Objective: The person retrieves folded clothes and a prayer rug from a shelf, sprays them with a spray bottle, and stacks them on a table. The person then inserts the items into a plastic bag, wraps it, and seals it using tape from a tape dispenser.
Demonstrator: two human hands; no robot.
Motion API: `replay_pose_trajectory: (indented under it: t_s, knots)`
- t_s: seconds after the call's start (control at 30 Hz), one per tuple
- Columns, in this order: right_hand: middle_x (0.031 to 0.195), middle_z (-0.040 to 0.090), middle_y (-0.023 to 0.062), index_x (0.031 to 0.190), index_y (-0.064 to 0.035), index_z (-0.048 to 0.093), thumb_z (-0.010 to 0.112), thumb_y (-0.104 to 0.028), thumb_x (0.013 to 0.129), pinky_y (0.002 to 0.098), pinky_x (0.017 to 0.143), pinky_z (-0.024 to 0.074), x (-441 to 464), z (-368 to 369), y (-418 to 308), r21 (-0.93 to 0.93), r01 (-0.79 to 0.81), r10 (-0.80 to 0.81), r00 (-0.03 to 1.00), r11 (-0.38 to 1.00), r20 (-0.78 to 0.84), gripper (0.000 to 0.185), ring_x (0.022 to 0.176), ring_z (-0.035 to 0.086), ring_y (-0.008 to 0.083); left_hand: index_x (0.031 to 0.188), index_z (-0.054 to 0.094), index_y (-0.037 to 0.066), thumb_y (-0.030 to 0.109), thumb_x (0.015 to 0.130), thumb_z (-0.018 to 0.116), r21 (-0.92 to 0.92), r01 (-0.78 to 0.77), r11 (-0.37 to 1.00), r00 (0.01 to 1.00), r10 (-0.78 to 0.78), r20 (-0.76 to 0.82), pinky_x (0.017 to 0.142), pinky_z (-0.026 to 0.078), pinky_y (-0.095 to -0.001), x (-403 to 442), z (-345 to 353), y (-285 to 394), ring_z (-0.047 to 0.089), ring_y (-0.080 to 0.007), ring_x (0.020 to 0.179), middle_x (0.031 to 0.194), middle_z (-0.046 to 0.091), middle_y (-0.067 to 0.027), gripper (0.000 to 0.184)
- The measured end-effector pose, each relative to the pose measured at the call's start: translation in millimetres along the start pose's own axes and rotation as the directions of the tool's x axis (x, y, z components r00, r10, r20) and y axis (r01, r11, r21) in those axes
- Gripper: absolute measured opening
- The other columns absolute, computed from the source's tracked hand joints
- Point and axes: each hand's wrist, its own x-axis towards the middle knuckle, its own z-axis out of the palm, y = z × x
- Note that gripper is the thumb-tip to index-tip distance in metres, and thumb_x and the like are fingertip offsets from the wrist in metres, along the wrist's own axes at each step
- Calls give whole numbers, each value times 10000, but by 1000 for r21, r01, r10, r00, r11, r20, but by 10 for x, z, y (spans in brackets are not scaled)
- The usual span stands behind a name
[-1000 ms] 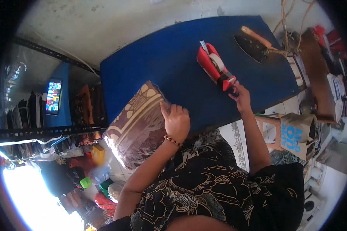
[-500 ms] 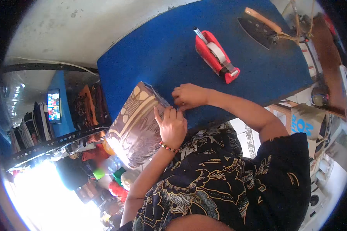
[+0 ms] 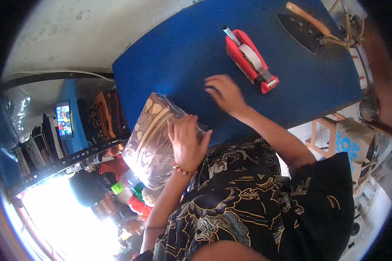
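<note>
A folded brown batik cloth in clear plastic wrap [image 3: 150,130] lies tilted at the near-left edge of the blue table. My left hand [image 3: 188,141], with a beaded bracelet at the wrist, rests on the package with its fingers spread. To the right of the package, my right hand [image 3: 227,96] is above the table, slightly blurred, with bent fingers apart and nothing visible in them. Beyond it stands a red tape dispenser [image 3: 244,54] carrying a roll of clear tape, and a marker pen [image 3: 231,35] is tucked into its far end.
On the blue table's [image 3: 174,52] far right corner lies a dark flat iron-like tool with a wooden handle [image 3: 308,19]. A phone [image 3: 64,119] with a lit screen stands on a rack of hanging fabrics at left. Below right is a paper bag with blue lettering [image 3: 355,143].
My right hand has moved off the package's edge, right and up toward the tape dispenser. My left hand has flattened out on the package. The whole view has shifted slightly.
</note>
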Motion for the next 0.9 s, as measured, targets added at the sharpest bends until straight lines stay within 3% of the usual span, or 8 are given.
replay_pose_trajectory:
  t_s: [0.07,0.17,0.23,0.33,0.43,0.5,0.67,0.9]
  knots:
    - [1049,586,117,992,-48,559,672,-230,782,355,813,430,-83,-621,-262,-379,-58,-35,972,924,-234,300,956,559,315,1118,547,30,257,797,611,-134,48,990,993,-62,-104,1035,221,-532,-6,-192,-103,480,-287,1115,1137,553,-119,399]
    - [1065,575,138,1035,-18,540,588,-259,858,397,852,408,-243,-804,48,-204,-379,157,731,903,-664,303,981,545,325,1153,540,53,290,827,593,-136,162,977,962,-187,-200,1044,196,-520,8,-317,-362,436,-294,1174,1176,546,-106,406]
    - [1070,572,147,1064,-9,532,540,-315,894,403,865,402,-284,-749,368,234,-446,490,635,864,-598,351,989,539,328,1154,553,74,311,850,561,-53,-11,999,999,9,-37,1052,177,-530,192,-376,-457,417,-282,1200,1199,540,-89,386]
    - [1060,571,160,1035,5,567,492,-405,912,391,891,399,-5,-1005,667,106,-624,621,716,774,-320,435,981,545,314,1147,584,99,347,889,494,22,-304,953,927,290,238,1062,146,-551,543,-288,-522,390,-259,1236,1209,548,-72,369]
    - [962,595,121,946,23,582,506,-347,921,304,816,404,266,-1256,878,-638,-418,447,885,647,-126,379,895,546,185,994,677,98,400,918,416,30,-357,934,782,281,556,1071,110,-574,724,-143,-573,431,-233,1210,1074,629,-65,405]
    - [924,583,70,871,-6,599,532,-310,903,322,754,423,519,-1360,732,-371,-666,734,675,647,68,313,845,538,159,947,682,85,363,916,431,176,-361,916,645,109,757,1083,84,-556,801,-172,-475,450,-233,1193,1038,644,-56,376]
    - [637,456,-35,662,-119,533,629,-244,807,340,654,478,118,-1470,682,815,-434,805,590,384,-65,214,634,467,86,779,712,81,431,903,432,113,-358,927,905,314,287,1069,147,-551,630,-30,-669,515,-246,1115,888,673,-54,465]
    - [749,528,-12,783,-88,598,604,-386,856,319,688,494,-428,-1547,569,507,-785,901,432,357,34,307,720,528,101,1126,588,48,231,908,425,119,102,988,987,-85,-137,1048,233,-478,-24,-372,-1194,417,-289,1222,1242,531,-122,328]
